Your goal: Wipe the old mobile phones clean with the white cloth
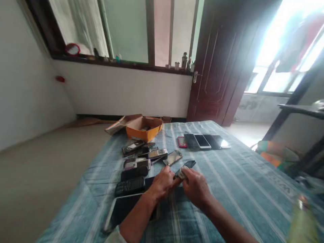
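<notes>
My left hand (163, 182) is closed around the near end of a small mobile phone (190, 164), whose dark far end sticks out past my fingers. My right hand (197, 186) is closed at the same phone, its fingers pressed on the upper side. Something pale (180, 174) shows under the right fingertips; I cannot tell whether it is a cloth or part of the phone. Just beyond my left hand lies a phone with a pale screen (173, 157). Close to my left forearm is a large white-edged tablet or phone (124, 211), partly hidden by the arm.
Several old phones, among them a black keypad phone (130, 185), lie heaped at left. Behind them stands an open orange cardboard box (144, 134). A row of flat phones (202, 141) and a pink phone (182, 142) lie at the back right on the striped blue cloth (235, 182).
</notes>
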`<move>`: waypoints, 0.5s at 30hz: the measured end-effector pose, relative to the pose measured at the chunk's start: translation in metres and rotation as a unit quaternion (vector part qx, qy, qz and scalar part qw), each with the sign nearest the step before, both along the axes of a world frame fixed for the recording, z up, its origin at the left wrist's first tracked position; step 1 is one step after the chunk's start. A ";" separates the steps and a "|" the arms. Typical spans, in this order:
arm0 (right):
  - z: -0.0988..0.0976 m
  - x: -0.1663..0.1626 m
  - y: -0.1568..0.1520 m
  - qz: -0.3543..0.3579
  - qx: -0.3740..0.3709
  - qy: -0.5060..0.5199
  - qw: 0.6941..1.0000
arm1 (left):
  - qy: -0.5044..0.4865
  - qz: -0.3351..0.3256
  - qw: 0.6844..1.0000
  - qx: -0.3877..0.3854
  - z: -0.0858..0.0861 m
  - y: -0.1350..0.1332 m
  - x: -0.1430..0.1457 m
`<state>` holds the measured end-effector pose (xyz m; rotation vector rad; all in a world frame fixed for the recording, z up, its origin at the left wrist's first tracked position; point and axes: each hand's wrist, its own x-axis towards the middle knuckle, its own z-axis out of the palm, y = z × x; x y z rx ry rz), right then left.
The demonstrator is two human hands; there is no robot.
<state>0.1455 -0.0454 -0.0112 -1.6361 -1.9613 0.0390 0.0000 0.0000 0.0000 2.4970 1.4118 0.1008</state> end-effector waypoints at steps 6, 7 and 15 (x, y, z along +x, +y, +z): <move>-0.004 0.006 0.002 -0.004 0.009 0.006 1.000 | -0.018 0.010 1.000 -0.002 -0.001 0.001 -0.002; -0.005 0.009 0.004 -0.010 0.013 0.004 1.000 | -0.020 0.014 1.000 -0.002 0.000 0.000 -0.001; -0.015 0.044 0.031 -0.074 0.038 0.085 0.993 | -0.029 0.011 1.000 0.004 0.001 -0.002 0.000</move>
